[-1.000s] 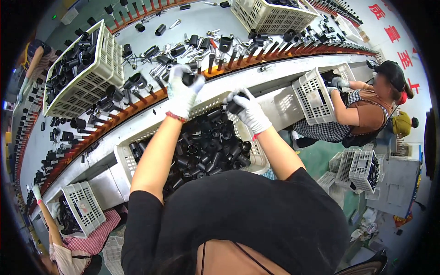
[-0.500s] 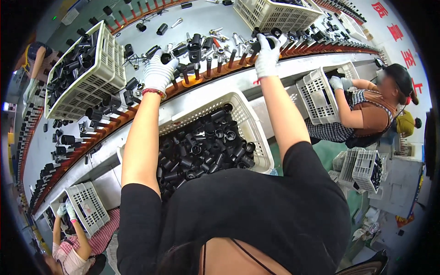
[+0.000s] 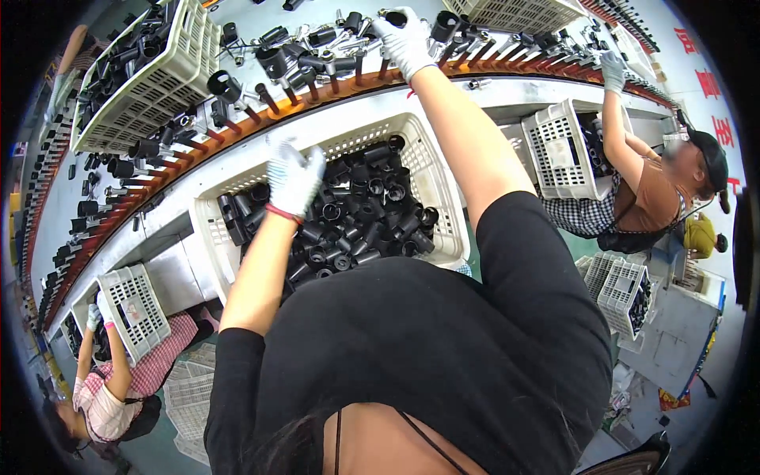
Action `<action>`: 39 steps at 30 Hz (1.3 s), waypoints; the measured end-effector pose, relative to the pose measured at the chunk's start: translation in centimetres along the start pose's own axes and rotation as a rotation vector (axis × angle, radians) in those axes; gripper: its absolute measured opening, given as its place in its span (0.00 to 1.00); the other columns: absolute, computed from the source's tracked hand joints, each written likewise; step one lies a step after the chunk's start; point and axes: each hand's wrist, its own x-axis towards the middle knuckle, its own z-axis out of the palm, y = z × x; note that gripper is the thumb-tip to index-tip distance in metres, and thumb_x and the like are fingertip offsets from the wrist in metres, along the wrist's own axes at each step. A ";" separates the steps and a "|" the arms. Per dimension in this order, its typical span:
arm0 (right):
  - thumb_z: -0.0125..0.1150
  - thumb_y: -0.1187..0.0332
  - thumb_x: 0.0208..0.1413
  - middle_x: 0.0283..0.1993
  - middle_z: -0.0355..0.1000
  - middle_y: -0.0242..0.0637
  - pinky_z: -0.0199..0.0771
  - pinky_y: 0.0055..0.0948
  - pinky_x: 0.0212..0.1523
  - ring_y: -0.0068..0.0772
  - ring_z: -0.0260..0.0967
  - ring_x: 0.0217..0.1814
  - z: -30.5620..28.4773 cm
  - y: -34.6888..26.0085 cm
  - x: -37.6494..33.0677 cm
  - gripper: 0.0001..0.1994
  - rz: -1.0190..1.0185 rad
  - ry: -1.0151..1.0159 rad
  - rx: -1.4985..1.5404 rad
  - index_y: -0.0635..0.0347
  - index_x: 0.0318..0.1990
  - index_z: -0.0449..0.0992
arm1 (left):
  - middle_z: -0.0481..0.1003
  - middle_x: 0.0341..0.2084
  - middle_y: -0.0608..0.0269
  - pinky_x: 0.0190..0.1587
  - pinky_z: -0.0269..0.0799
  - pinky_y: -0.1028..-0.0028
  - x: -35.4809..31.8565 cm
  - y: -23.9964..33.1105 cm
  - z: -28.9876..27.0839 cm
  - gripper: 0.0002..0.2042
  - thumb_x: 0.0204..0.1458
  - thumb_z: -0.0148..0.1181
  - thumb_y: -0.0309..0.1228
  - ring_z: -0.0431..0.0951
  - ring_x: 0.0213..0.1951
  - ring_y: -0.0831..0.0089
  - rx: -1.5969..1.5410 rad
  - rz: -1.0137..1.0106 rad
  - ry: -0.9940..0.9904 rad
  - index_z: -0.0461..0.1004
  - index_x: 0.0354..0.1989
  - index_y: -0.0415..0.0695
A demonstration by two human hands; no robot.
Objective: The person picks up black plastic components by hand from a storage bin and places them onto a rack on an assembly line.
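Observation:
My left hand (image 3: 293, 178), in a white glove, hovers over a white plastic crate (image 3: 443, 198) that holds many short black plastic tubes (image 3: 372, 229). Its fingers are somewhat blurred by motion, with the thumb apart from them, and nothing shows between them. Farther off and to the right, my gloved right hand (image 3: 404, 46) reaches over the curved orange rail (image 3: 305, 103). Its fingers close around a black cup-shaped tube (image 3: 393, 17), partly hidden by the glove. Upright pegs line the rail, and some carry black tubes such as the wide one (image 3: 225, 85) at the left.
Loose black tubes and shiny metal fittings (image 3: 340, 38) lie beyond the rail. A full crate (image 3: 178, 87) stands at the far left, another (image 3: 514, 14) at the far right. Co-workers sit on the right (image 3: 645, 178) and lower left (image 3: 111, 396), each by a crate.
My left hand has drawn back from the pegs to above the near crate. My right hand has shifted left and farther away, onto a black tube. The view has tilted slightly.

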 end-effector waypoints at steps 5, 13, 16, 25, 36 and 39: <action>0.63 0.66 0.44 0.46 0.69 0.49 0.69 0.34 0.49 0.42 0.69 0.46 -0.7 -4.9 -7.5 0.23 0.089 -0.265 -0.031 0.65 0.48 0.65 | 0.66 0.49 0.55 0.45 0.69 0.62 -9.6 -3.9 3.5 0.22 0.40 0.61 0.38 0.69 0.44 0.57 0.753 0.138 -0.938 0.71 0.47 0.49; 0.52 0.65 0.49 0.40 0.72 0.47 0.72 0.42 0.44 0.47 0.72 0.44 -5.4 -1.6 -25.0 0.12 -0.099 -1.227 -0.848 0.59 0.39 0.74 | 0.67 0.45 0.54 0.43 0.71 0.64 -11.0 -6.7 3.7 0.17 0.40 0.56 0.23 0.73 0.42 0.57 0.517 0.152 -0.778 0.73 0.43 0.48; 0.49 0.65 0.53 0.47 0.74 0.47 0.73 0.42 0.48 0.45 0.73 0.49 -4.6 4.0 -28.2 0.15 0.254 -1.324 -0.963 0.57 0.44 0.77 | 0.68 0.44 0.51 0.47 0.69 0.62 -10.1 -6.9 3.8 0.18 0.40 0.60 0.31 0.72 0.44 0.53 0.328 0.023 -0.772 0.71 0.44 0.47; 0.53 0.68 0.47 0.37 0.76 0.47 0.74 0.38 0.43 0.44 0.74 0.44 -4.4 1.3 -26.8 0.11 0.211 -1.237 -0.830 0.58 0.37 0.79 | 0.74 0.26 0.57 0.37 0.68 0.70 -4.7 -2.1 2.6 0.18 0.49 0.60 0.46 0.74 0.32 0.67 -0.106 -0.254 -0.542 0.72 0.36 0.42; 0.55 0.60 0.47 0.31 0.74 0.48 0.70 0.42 0.35 0.49 0.72 0.36 -12.3 -8.2 -27.8 0.12 0.086 -1.483 -0.261 0.60 0.31 0.76 | 0.75 0.27 0.56 0.38 0.69 0.70 11.8 8.2 3.0 0.18 0.46 0.63 0.44 0.75 0.32 0.69 -0.214 0.059 -0.238 0.70 0.33 0.41; 0.58 0.60 0.45 0.34 0.73 0.47 0.70 0.43 0.39 0.49 0.72 0.38 -12.5 -7.7 -29.0 0.13 0.088 -1.449 -0.402 0.58 0.33 0.75 | 0.76 0.33 0.51 0.43 0.70 0.68 15.4 10.6 4.2 0.19 0.46 0.63 0.43 0.77 0.37 0.62 -0.034 0.072 -0.179 0.70 0.38 0.41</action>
